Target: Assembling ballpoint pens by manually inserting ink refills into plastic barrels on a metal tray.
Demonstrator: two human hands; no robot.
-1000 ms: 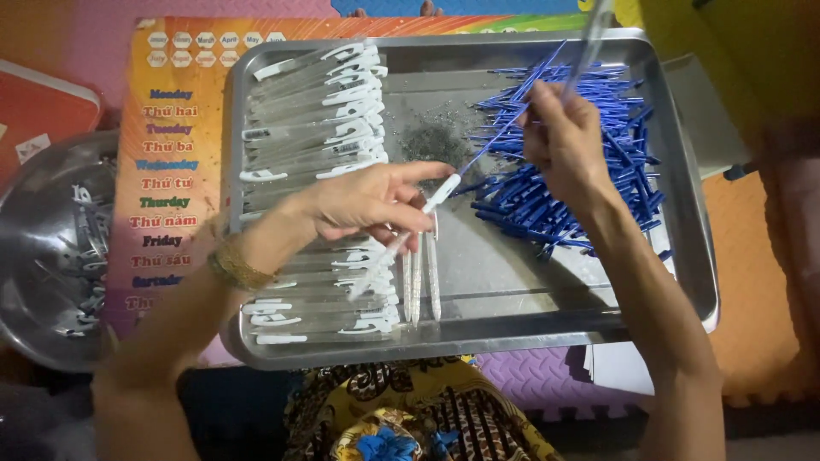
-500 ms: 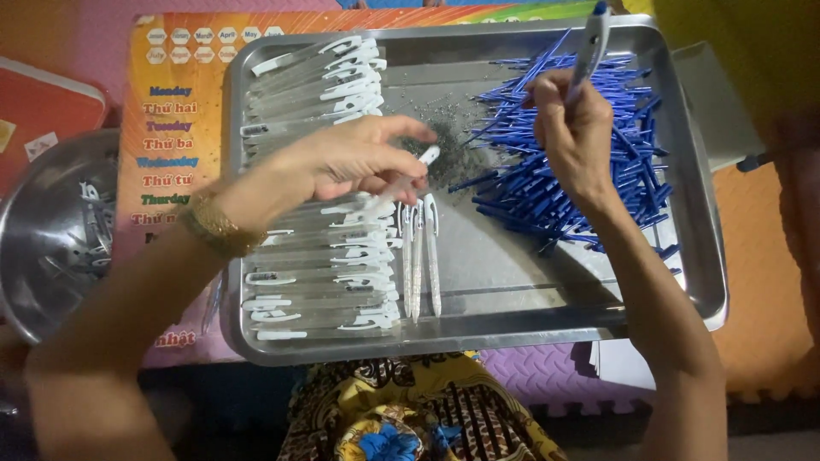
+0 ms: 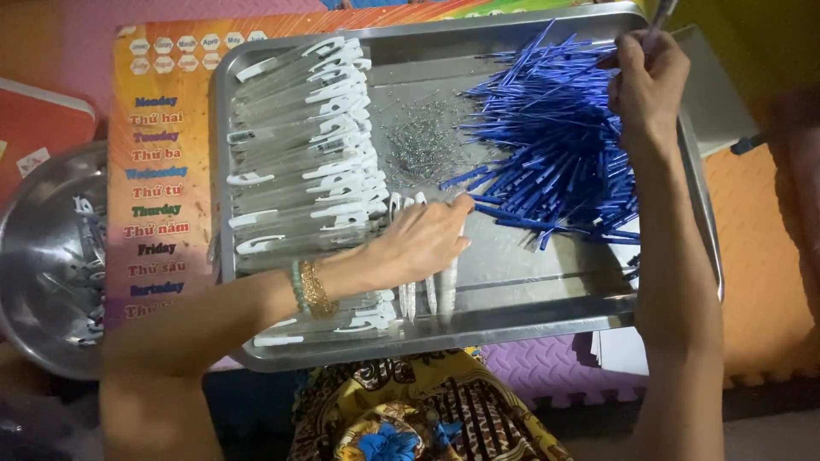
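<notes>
Foam floor mats carry a steel tray point(image 3: 547, 320) beside a colourful chart point(image 3: 158, 183) and a steel bowl point(image 3: 34, 265). Left hand point(image 3: 423, 243) rests palm down over clear barrels point(image 3: 427, 294) lying in the tray's middle, fingers curled; whether they grip cannot be told. Right hand point(image 3: 645, 81), fingers closed on a pen point(image 3: 659, 15), hovers above the blue refills point(image 3: 555, 145).

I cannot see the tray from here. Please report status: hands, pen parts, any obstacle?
Left hand down on clear pen barrels in tray. Right hand raised over blue refills, pinching a thin part. Small springs lie between piles.
</notes>
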